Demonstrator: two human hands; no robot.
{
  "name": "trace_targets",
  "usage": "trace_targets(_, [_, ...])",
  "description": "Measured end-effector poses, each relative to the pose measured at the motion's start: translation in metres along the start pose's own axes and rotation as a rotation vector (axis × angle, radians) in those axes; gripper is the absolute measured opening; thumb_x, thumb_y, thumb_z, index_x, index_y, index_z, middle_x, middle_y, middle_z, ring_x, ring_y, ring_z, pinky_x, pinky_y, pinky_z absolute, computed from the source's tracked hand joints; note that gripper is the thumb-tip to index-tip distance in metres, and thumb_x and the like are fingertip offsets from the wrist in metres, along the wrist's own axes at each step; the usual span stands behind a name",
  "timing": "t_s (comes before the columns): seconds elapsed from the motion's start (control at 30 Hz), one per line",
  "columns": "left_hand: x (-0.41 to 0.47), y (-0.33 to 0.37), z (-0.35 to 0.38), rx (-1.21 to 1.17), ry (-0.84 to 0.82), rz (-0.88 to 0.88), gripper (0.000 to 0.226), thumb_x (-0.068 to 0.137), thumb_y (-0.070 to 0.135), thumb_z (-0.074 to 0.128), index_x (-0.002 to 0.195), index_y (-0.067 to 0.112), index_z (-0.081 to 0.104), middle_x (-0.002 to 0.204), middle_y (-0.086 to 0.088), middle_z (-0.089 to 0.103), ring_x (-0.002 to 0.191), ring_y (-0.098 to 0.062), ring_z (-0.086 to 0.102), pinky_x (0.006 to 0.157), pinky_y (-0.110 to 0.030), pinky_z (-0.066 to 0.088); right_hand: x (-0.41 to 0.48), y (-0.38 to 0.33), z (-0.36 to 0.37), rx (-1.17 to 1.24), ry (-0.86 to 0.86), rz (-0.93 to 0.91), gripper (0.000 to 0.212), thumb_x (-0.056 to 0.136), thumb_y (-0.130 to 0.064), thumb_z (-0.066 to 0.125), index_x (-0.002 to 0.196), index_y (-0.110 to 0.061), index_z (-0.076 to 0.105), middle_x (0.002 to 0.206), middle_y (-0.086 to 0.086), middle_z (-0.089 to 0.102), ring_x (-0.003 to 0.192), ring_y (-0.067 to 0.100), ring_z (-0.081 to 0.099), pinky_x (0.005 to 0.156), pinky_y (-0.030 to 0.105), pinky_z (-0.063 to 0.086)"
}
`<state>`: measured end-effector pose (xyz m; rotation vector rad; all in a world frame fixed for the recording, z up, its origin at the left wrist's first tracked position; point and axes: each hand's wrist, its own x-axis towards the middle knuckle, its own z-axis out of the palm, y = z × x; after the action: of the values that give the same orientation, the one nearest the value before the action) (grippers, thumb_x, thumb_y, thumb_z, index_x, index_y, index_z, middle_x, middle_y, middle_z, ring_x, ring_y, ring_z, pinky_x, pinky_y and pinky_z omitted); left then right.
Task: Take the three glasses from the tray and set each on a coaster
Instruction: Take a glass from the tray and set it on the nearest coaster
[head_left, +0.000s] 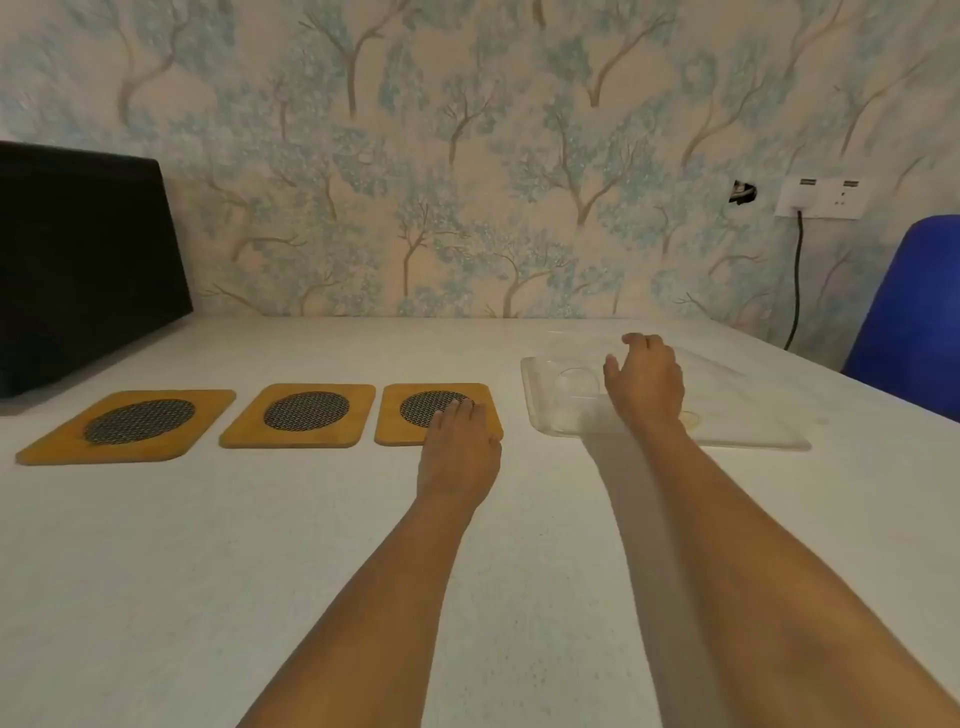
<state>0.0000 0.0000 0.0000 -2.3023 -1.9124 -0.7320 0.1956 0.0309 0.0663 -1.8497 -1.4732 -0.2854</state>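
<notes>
Three wooden coasters with dark mesh centres lie in a row: the left coaster (130, 423), the middle coaster (304, 413) and the right coaster (402, 415). My left hand (460, 452) lies flat on the right coaster's near right corner, fingers spread, holding nothing. To the right sits a clear plastic tray (743, 415). One clear glass (576, 387) shows in its left part; the other glasses are too faint or hidden by my arm. My right hand (647, 384) hovers over the tray just right of that glass, thumb apart from curled fingers, with nothing visible in it.
The white table (208, 571) stretches toward me. A black box (83, 260) stands at the back left. A blue chair (914, 296) is at the right edge. A wall socket (821, 197) with a hanging black cable is behind the tray.
</notes>
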Motion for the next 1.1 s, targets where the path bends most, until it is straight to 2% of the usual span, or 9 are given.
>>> trace_targets(0.2, [0.002,-0.004,0.006,-0.037,0.014,-0.015,0.05,0.099,0.031,0.035,0.144,0.008,0.03,0.151,-0.01,0.035,0.141,-0.024,0.029,0.119,-0.037,0.017,0.035,0.005,0.005,-0.074,-0.339,0.237,0.06,0.095,-0.041,0.051,0.137,0.001,0.041,0.139,0.02,0.046,0.129,0.035,0.045,0.101,0.043,0.041])
trace_targets(0.43, [0.002,-0.005,0.006,-0.053,0.032,-0.015,0.049,0.099,0.031,0.036,0.143,0.009,0.032,0.15,-0.01,0.036,0.14,-0.023,0.03,0.119,-0.036,0.019,0.053,0.008,0.013,-0.099,-0.536,0.351,0.071,0.085,-0.047,0.064,0.137,-0.001,0.045,0.139,0.015,0.052,0.128,0.034,0.05,0.097,0.039,0.045])
trace_targets(0.5, [0.002,-0.005,0.006,-0.061,0.038,-0.015,0.05,0.099,0.031,0.037,0.143,0.009,0.031,0.151,-0.01,0.036,0.14,-0.023,0.03,0.119,-0.036,0.018,0.052,0.009,0.016,-0.098,-0.556,0.364,0.07,0.082,-0.043,0.07,0.134,-0.002,0.048,0.137,0.014,0.054,0.125,0.032,0.053,0.092,0.037,0.046])
trace_targets(0.6, [0.001,-0.006,0.006,-0.073,0.042,-0.017,0.05,0.099,0.031,0.037,0.144,0.009,0.031,0.151,-0.01,0.035,0.141,-0.023,0.029,0.118,-0.035,0.018,0.052,0.009,0.017,-0.074,-0.545,0.382,0.066,0.079,-0.037,0.074,0.13,-0.002,0.05,0.132,0.012,0.057,0.121,0.031,0.056,0.077,0.033,0.041])
trace_targets(0.83, [0.001,-0.006,0.007,-0.083,0.037,-0.034,0.051,0.099,0.032,0.037,0.144,0.009,0.031,0.151,-0.011,0.035,0.141,-0.024,0.029,0.118,-0.034,0.02,0.054,0.013,0.018,0.022,-0.4,0.398,0.055,0.077,-0.03,0.076,0.118,0.0,0.056,0.12,0.017,0.062,0.111,0.034,0.06,0.073,0.032,0.043])
trace_targets(0.9, [0.001,-0.006,0.007,-0.084,0.04,-0.03,0.05,0.099,0.032,0.038,0.143,0.009,0.032,0.151,-0.011,0.035,0.14,-0.024,0.029,0.117,-0.034,0.02,0.052,0.013,0.016,0.08,-0.32,0.404,0.061,0.077,-0.031,0.076,0.125,-0.003,0.052,0.124,0.018,0.06,0.115,0.035,0.058,0.078,0.035,0.046])
trace_targets(1.0, [0.0,-0.005,0.006,-0.093,0.038,-0.031,0.05,0.099,0.031,0.038,0.143,0.008,0.032,0.151,-0.012,0.035,0.141,-0.025,0.029,0.118,-0.035,0.02,0.05,0.014,0.011,0.22,-0.178,0.378,0.075,0.076,-0.035,0.076,0.139,-0.011,0.043,0.133,0.017,0.055,0.124,0.035,0.052,0.094,0.041,0.046])
trace_targets(1.1, [-0.001,-0.005,0.005,-0.099,0.044,-0.036,0.049,0.099,0.031,0.037,0.142,0.007,0.034,0.15,-0.012,0.036,0.14,-0.025,0.03,0.117,-0.035,0.021,0.049,0.012,0.005,0.415,-0.062,0.339,0.077,0.075,-0.039,0.075,0.14,-0.017,0.041,0.136,0.012,0.054,0.126,0.032,0.051,0.099,0.04,0.043])
